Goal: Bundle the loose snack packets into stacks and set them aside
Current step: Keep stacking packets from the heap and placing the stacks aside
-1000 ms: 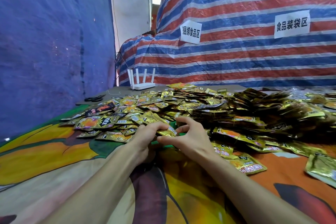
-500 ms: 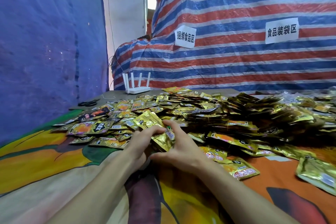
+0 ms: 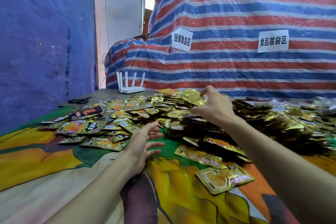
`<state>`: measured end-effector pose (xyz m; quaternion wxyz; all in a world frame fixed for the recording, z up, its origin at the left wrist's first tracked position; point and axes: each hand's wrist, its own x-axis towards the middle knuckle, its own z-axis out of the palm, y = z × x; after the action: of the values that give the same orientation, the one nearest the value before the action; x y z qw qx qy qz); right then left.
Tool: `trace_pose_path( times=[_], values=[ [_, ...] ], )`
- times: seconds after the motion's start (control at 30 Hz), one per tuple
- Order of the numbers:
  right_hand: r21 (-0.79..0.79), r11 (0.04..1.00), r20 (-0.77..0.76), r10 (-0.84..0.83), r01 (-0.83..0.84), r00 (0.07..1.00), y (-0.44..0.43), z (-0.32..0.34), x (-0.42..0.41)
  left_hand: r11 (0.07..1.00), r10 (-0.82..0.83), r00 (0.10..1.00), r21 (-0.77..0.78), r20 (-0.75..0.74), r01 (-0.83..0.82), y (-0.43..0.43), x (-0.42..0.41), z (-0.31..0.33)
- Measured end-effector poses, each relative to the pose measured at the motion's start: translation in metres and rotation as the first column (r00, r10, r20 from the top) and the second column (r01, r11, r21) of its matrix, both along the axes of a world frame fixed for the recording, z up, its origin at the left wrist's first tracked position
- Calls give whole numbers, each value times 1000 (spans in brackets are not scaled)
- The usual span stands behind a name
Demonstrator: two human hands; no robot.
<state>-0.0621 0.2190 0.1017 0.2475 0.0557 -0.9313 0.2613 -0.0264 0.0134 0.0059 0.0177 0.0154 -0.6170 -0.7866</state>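
Light, slippery foil snack packets (image 3: 127,107) are heaped toward the far edge of the tabletop (image 3: 107,94). The left hand (image 3: 143,143) is spread and empty. The right hand (image 3: 212,107) is curled over them; whether anything is gripped cannot be told. Packets are best pinched by their sealed edges.

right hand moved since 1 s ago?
Yes. The right hand went from the pile's near edge farther out over the snack packets, toward the white router.
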Motion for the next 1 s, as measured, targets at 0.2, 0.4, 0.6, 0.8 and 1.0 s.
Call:
trace_pose_path(
  times=[0.2, 0.4, 0.6, 0.8, 1.0],
  values=[
    [242, 949, 139, -241, 203, 961, 24, -13, -48, 991, 69, 996, -110, -62, -75, 3, -5, -5],
    [407, 869, 61, -334, 282, 940, 24, -43, -54, 897, 91, 961, -398, -261, -193, 6, -6, -9],
    [274, 942, -191, -147, 196, 971, -9, -40, -35, 787, 100, 854, -484, -510, -382, 14, 10, 2],
    [154, 938, 35, 308, -310, 951, -85, -48, -28, 616, -22, 909, -722, -416, -316, -33, 6, 50],
    [220, 867, 406, 335, -447, 850, -155, -74, -45, -47, 80, 992, -994, -99, -96, -149, -2, 45]
  ],
)
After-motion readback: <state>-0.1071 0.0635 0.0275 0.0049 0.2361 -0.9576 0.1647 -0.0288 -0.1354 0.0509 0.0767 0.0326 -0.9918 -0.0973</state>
